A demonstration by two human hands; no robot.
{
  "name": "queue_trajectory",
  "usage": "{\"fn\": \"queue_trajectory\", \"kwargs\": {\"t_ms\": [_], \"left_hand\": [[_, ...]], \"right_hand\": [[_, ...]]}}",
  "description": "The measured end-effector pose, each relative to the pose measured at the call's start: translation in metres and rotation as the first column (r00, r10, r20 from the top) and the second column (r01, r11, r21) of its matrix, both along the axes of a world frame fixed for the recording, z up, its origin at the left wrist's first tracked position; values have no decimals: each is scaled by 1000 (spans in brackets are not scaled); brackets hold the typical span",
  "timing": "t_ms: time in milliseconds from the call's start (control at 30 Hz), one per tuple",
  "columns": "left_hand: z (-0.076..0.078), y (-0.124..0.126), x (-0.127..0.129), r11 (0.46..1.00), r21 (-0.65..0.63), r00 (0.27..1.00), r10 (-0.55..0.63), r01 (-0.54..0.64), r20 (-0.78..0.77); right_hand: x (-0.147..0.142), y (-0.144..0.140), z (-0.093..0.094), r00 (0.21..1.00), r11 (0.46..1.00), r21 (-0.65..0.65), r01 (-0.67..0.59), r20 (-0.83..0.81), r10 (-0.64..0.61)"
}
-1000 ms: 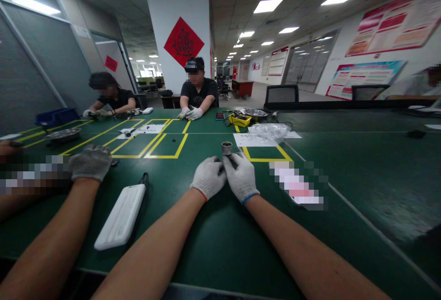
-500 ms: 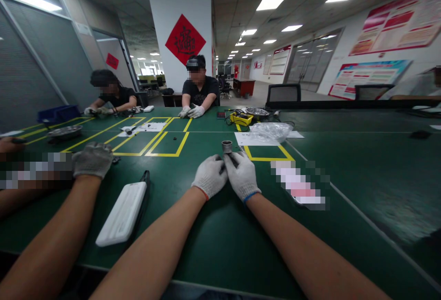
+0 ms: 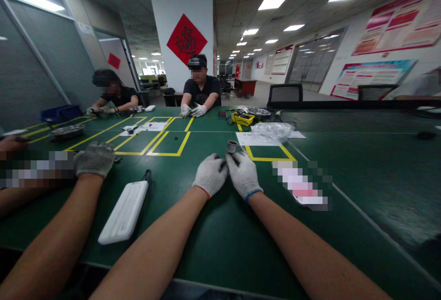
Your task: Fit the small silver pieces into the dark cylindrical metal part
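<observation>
Metal sleeve (image 3: 232, 146), short and tilted, sits just beyond both gloved hands, touching the right hand (image 3: 244, 174) fingertips. Left hand (image 3: 210, 174) presses alongside, fingers curled; what they pinch is hidden.

- Left hand (image 3: 211, 174) and right hand (image 3: 244, 174), gloved, touching, on green table (image 3: 220, 240).
- Right fingertips pinch tilted metal sleeve (image 3: 232, 146).
- White case (image 3: 123, 211) near left.

metal sleeve (image 3: 232, 146) on table (image 3: 213, 240), behind both hands; plastic bag (image 3: 271, 131) farther behind.
</observation>
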State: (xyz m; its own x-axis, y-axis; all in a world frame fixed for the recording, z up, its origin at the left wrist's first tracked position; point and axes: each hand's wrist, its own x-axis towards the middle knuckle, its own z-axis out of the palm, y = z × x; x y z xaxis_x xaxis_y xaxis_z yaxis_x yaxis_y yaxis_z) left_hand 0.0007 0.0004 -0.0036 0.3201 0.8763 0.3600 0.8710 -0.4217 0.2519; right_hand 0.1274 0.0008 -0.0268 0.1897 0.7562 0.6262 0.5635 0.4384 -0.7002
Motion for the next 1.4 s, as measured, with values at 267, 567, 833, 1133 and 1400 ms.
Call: {"fn": "queue_trajectory", "kwargs": {"t_ms": [267,567,833,1133,1400], "left_hand": [[-5,0,2,998,50,999,35,-34,-18],[-4,-3,4,998,50,997,48,-45,-59],[0,-4,4,998,30,997,64,-62,-40],[2,-3,4,999,24,999,36,-36,-11],[2,-2,2,998,64,995,1,-7,99]], "right_hand": [[-1,1,-3,998,999,-19,-50,23,51],[-2,1,-7,995,998,-27,-61,71,63],[-2,0,-5,997,998,-21,-51,60,52],[1,-2,-1,997,997,-71,9,-80,-15],[4,4,-6,973,991,-134,-23,-229,-8]]}}
